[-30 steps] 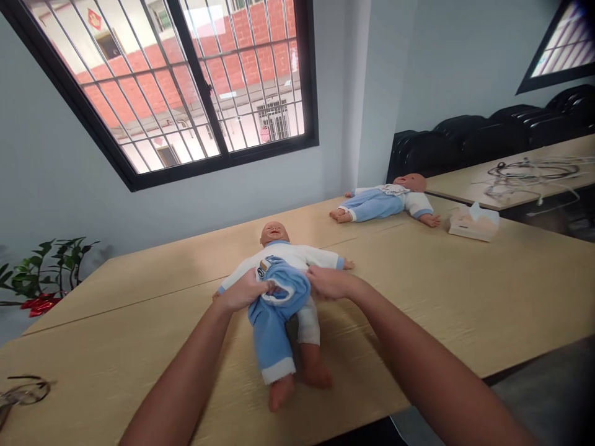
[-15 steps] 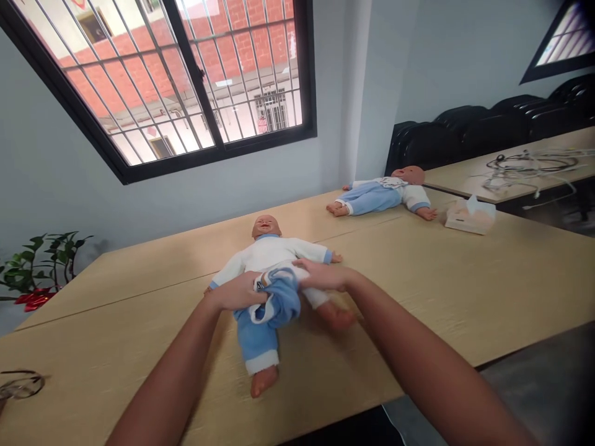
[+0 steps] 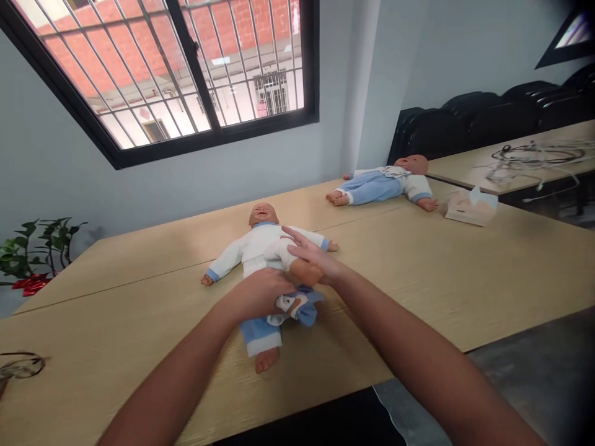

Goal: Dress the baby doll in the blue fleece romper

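Observation:
A baby doll (image 3: 253, 249) in a white top lies on its back on the table, its head toward the window. Blue trousers (image 3: 263, 332) with white cuffs still cover the leg on the left. Their other part is bunched up, and my left hand (image 3: 264, 291) is closed on this cloth between the doll's legs. The doll's other leg (image 3: 281, 251), in white underclothing with a bare foot, is bent up toward the belly. My right hand (image 3: 318, 260) lies against that raised leg, fingers stretched out and apart. Part of the trousers is hidden behind my left hand.
A second doll (image 3: 376, 184) in similar clothes lies at the back right, beside a tissue box (image 3: 469, 209). Glasses (image 3: 21, 367) rest at the left edge. Cables (image 3: 534, 162) lie on another table before black chairs (image 3: 478, 127). A potted plant (image 3: 51, 248) stands left.
The doll's right-side leg has come up off the table and bent toward its belly. My right hand has moved from the waist cloth to that leg. My left hand carried the bunched trousers slightly right.

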`<state>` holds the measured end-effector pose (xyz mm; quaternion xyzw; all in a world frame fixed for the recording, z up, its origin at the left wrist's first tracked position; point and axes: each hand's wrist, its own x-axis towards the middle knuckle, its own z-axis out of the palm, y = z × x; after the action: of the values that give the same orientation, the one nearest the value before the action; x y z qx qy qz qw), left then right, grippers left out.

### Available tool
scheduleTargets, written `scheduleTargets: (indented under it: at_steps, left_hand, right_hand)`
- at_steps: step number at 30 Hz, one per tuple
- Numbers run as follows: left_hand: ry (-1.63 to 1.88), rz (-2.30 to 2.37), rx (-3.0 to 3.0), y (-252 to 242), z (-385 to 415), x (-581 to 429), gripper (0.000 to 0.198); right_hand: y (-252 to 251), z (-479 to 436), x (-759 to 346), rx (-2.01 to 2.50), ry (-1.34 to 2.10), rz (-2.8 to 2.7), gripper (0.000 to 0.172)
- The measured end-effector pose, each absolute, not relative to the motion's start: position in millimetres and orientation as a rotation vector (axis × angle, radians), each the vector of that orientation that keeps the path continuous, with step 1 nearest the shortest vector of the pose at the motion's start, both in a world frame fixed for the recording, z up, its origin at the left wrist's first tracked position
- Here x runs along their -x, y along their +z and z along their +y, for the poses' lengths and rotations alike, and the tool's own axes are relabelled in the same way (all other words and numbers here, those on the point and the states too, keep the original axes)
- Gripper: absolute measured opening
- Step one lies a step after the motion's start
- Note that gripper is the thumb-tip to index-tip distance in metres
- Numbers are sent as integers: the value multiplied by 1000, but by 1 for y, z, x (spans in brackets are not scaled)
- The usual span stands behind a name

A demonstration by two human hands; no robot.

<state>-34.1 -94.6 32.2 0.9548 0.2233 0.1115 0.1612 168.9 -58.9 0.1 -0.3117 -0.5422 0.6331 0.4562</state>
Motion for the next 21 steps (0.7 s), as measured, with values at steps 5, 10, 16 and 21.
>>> scheduleTargets:
  at_steps: [5,10,16,21]
  left_hand:
    - [634,582,-2758,16,-89,53,16]
    - [1106,723,-2623,0,-88,61,44]
    - [1733,893,-2504,-3,-92,51,44]
    - [1754,805,-2936,7,-96,56,20]
  right_hand:
    - [-8,-64,-145,889,1177,-1304,63]
    - [-10,-66,-142,995,814,-1453,46]
    - [-11,-64,-141,1073,704,-1465,39]
    - [-13,-65,-140,1102,713,-1430,34]
